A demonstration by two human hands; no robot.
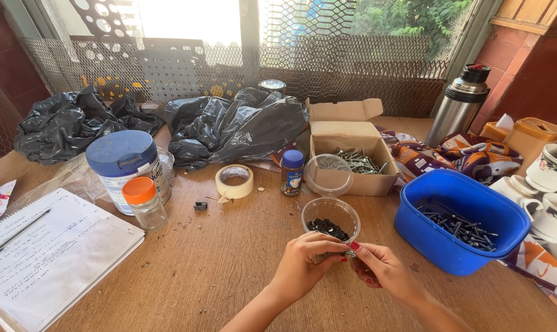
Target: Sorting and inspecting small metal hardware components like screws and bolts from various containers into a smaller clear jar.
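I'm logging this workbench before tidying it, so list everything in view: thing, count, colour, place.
clear tub: 1, holds small black parts, centre, at the fingertips
clear lid: 1, behind the tub
cardboard box: 1, brown, open, silver screws inside
blue tub: 1, dark screws inside, right
small jar: 1, blue cap, centre
tape roll: 1, cream, centre
orange-capped jar: 1, clear, left
large canister: 1, white, blue lid, left
notebook: 1, white, with a pen, left edge
plastic bags: 2, black, rear
flask: 1, steel, rear right
cups: several, white, right edge
left hand: pinching a small part together with the right hand
right hand: red nails, at the same part
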